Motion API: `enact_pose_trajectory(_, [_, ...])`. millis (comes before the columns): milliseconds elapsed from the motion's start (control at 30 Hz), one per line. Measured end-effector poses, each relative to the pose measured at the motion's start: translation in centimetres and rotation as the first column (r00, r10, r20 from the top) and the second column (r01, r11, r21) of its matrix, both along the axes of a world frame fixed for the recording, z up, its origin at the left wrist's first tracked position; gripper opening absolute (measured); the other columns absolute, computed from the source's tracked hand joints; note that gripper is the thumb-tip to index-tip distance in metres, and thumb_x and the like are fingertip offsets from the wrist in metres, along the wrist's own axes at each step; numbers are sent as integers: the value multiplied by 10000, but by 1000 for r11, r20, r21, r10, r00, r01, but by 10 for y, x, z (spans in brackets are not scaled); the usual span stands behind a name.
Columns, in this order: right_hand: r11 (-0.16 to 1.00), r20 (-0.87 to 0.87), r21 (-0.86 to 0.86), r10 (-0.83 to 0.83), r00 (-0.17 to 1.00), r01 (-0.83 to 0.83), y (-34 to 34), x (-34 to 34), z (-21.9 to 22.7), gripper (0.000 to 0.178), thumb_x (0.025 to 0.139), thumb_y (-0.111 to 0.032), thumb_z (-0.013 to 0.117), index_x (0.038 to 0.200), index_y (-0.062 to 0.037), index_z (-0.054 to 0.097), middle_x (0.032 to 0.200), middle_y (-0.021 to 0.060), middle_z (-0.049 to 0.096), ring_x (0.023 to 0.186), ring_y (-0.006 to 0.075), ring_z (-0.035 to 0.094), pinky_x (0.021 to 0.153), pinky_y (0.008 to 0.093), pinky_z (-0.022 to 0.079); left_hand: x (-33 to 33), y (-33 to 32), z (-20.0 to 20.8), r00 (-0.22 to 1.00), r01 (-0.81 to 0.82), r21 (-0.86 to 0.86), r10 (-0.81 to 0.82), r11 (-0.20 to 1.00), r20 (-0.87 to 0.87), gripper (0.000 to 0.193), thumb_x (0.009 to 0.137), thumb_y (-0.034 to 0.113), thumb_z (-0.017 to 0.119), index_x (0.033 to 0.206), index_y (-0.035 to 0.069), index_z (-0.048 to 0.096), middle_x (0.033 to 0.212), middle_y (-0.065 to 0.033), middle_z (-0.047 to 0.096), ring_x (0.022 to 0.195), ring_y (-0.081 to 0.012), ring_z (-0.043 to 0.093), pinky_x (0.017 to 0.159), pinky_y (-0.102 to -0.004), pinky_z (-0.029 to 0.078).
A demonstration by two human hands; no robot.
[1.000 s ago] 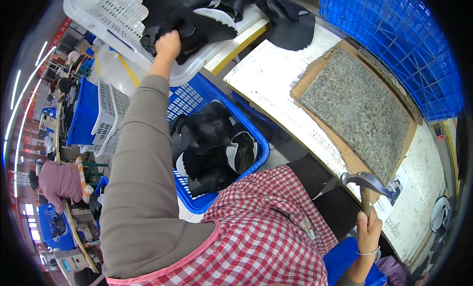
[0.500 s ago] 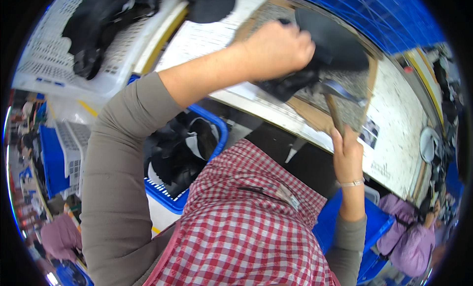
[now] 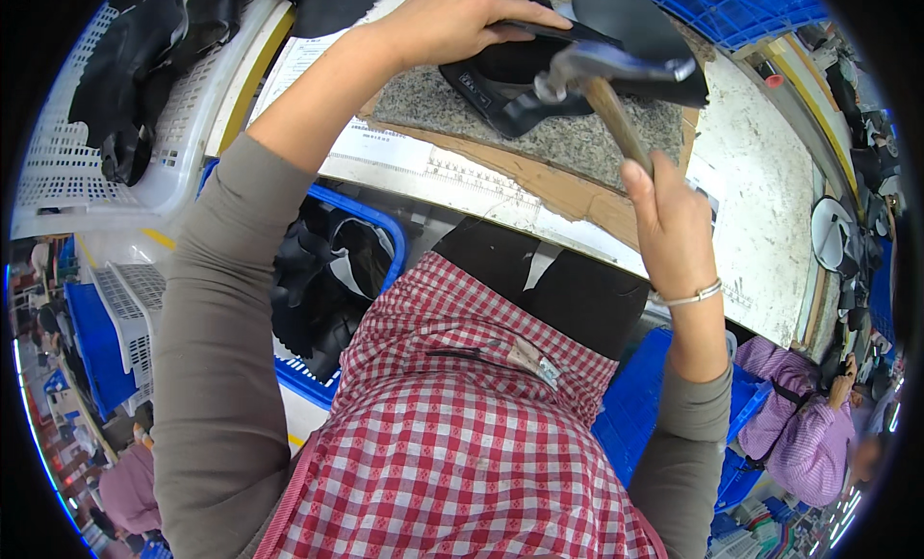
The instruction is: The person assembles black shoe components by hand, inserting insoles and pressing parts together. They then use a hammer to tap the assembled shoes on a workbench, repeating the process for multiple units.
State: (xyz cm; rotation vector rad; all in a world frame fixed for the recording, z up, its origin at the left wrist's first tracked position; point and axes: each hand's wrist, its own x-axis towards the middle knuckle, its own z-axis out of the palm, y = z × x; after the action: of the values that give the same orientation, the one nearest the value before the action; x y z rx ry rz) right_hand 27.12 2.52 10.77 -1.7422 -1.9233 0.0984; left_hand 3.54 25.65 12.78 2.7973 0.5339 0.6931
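Note:
My right hand [image 3: 674, 217] is closed round the wooden handle of a hammer [image 3: 613, 116]. The metal hammer head is slightly blurred and lies over a folded black leather piece [image 3: 520, 111] on a speckled stone slab [image 3: 616, 155]. Whether the head touches the leather, I cannot tell. At the far side my left hand [image 3: 472, 25] grips the leather's upper edge, its fingers lying along a fold and partly hidden there. A wide, smooth black panel [image 3: 640, 25] extends behind the hammer, towards the far right.
Brown cardboard [image 3: 520, 179] lies under the slab on a white worktable [image 3: 760, 193]. A white crate [image 3: 183, 155] of black pieces stands at left, a blue basket [image 3: 399, 241] of more below. Another blue crate [image 3: 741, 10] is at the back. A person in purple [image 3: 808, 443] sits at right.
My left hand has moved up and left and now lies on the leather with longer fingers. The hammer has risen in view and swung leftward over the leather. The view has shifted.

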Motion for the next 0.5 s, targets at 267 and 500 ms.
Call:
enact_pose_trajectory(267, [970,285,-244,60,957,12,47,-25,-2,448,1067,-424,525,1008,14,597,677,230,668,650,461,671,620,536,544,7,13,4,997,9,-106,-17,994,-79,389,921,195,680,1299,277,719,1046,-197,742,921,-407,708,843,-470,555])
enact_pose_trajectory(500, [979,228,-203,53,972,-6,40,-3,0,421,1064,-408,546,997,4,601,629,210,639,609,420,671,544,501,523,18,7,11,996,-3,-71,-4,997,-91,360,937,263,678,1294,297,715,968,-213,730,853,-426,695,790,-494,551])
